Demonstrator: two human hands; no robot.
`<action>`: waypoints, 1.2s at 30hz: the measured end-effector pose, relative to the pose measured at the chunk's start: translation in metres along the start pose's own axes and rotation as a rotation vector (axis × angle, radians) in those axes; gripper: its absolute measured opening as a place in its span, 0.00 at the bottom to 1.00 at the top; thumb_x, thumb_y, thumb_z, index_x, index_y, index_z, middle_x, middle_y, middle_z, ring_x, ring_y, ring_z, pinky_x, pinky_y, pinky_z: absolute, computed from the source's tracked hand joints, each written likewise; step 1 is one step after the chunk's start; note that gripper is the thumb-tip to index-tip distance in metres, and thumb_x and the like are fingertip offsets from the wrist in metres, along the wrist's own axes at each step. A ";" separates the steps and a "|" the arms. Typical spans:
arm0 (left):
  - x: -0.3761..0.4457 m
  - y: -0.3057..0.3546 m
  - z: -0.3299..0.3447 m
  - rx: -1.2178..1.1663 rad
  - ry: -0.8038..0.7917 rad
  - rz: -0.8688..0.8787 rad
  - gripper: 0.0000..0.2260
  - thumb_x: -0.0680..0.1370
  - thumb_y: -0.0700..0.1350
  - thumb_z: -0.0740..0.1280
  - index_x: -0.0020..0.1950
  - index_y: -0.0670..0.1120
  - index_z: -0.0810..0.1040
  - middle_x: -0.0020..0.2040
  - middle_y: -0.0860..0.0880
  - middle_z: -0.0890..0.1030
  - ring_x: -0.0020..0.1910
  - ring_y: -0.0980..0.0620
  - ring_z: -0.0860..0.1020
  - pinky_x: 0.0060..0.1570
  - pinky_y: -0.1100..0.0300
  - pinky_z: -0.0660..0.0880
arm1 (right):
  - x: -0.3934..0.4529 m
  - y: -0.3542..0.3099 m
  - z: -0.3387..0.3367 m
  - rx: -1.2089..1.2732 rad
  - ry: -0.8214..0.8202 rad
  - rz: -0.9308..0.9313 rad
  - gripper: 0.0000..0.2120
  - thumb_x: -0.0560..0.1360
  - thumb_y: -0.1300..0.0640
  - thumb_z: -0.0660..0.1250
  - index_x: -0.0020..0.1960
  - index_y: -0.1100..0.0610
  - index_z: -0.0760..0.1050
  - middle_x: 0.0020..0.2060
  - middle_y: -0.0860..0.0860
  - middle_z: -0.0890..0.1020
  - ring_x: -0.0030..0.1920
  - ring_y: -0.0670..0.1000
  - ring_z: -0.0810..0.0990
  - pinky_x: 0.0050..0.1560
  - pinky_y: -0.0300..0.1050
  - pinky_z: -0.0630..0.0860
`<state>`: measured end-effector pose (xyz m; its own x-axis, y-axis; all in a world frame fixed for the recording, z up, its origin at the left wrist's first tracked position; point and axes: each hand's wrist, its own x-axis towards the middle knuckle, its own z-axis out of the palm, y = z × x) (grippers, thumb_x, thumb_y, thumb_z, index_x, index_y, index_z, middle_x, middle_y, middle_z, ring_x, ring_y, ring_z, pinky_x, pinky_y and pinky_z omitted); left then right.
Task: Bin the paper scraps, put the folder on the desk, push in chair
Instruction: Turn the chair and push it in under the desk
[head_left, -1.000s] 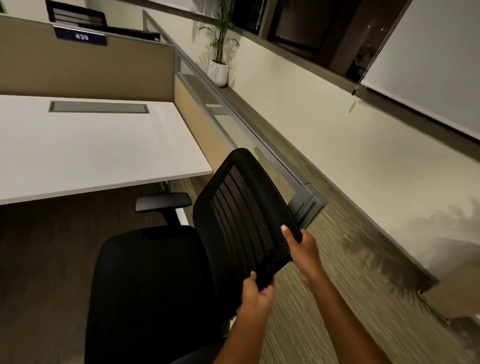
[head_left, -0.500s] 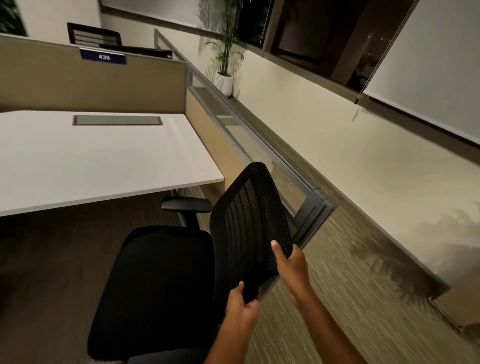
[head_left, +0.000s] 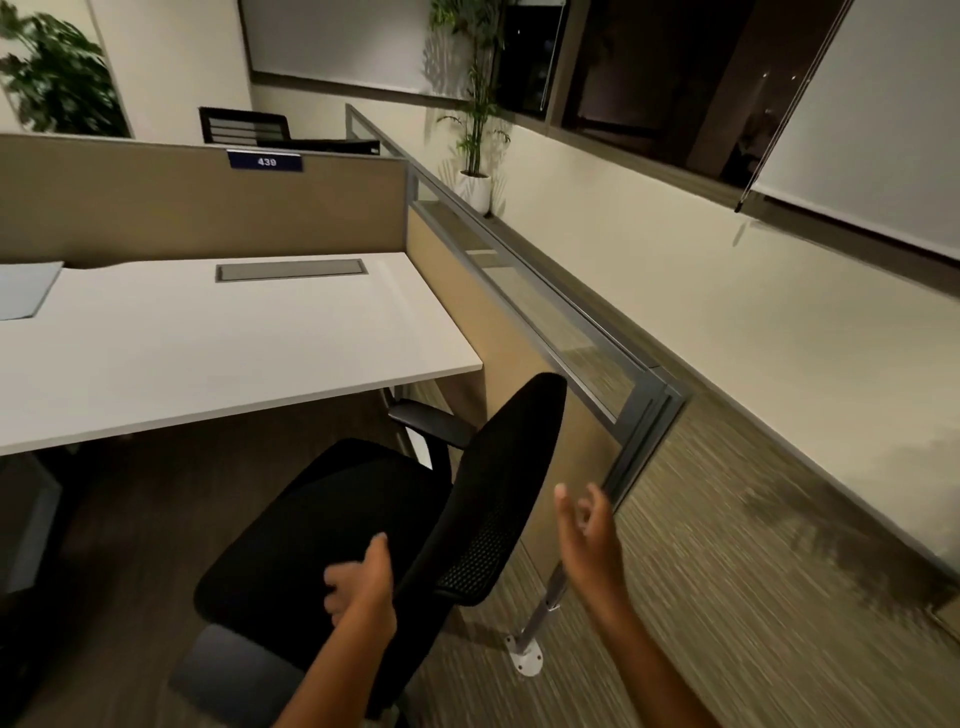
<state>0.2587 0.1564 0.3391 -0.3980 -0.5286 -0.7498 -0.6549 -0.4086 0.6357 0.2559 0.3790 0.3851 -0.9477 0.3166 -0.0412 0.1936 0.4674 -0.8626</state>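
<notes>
Both hands have let go of the black mesh-backed office chair (head_left: 363, 525) since 0.5 s ago, when they gripped its backrest edge. Left hand (head_left: 358, 584) now sits in front of the seat, just left of the backrest, blurred w/ fingers loosely curled, grip holding nothing. Right hand (head_left: 589, 538) is off to the right of the backrest, apart from it, fingers spread open, grip empty. Chair stands near the right end of the white rectangular tabletop (head_left: 218, 353), seat mostly out from under it, far armrest tucked just below the tabletop's near edge. Pale blue-grey flat folder (head_left: 23, 288) lies on the tabletop at the far left, cut by the frame edge. Tan cubicle partition w/ blue "439" tag (head_left: 265, 162) backs the tabletop; grey-framed glass divider (head_left: 545, 312) runs along the right.
</notes>
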 end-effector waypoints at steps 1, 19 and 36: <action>0.000 0.009 -0.003 0.108 0.015 0.134 0.32 0.76 0.57 0.67 0.74 0.42 0.61 0.72 0.35 0.63 0.69 0.33 0.66 0.66 0.40 0.67 | 0.010 -0.003 -0.007 -0.024 0.057 -0.058 0.37 0.73 0.32 0.55 0.75 0.52 0.58 0.71 0.55 0.69 0.68 0.55 0.72 0.63 0.52 0.71; -0.062 0.050 -0.047 1.208 -0.382 1.081 0.39 0.67 0.78 0.55 0.68 0.52 0.70 0.63 0.48 0.75 0.58 0.48 0.76 0.57 0.49 0.77 | 0.084 -0.034 0.014 -0.712 -0.381 -0.725 0.36 0.70 0.23 0.49 0.64 0.46 0.72 0.65 0.48 0.72 0.66 0.50 0.70 0.66 0.52 0.68; -0.012 0.018 -0.121 1.374 -0.112 1.209 0.39 0.58 0.85 0.52 0.45 0.52 0.74 0.40 0.54 0.78 0.37 0.56 0.76 0.37 0.59 0.74 | 0.033 -0.022 0.054 -0.733 -0.425 -1.065 0.29 0.75 0.27 0.48 0.52 0.45 0.79 0.45 0.41 0.83 0.43 0.40 0.80 0.41 0.36 0.74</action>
<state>0.3293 0.0659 0.3819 -0.9952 0.0340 -0.0922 0.0114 0.9719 0.2351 0.2069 0.3348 0.3751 -0.6996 -0.6844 0.2051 -0.7117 0.6931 -0.1149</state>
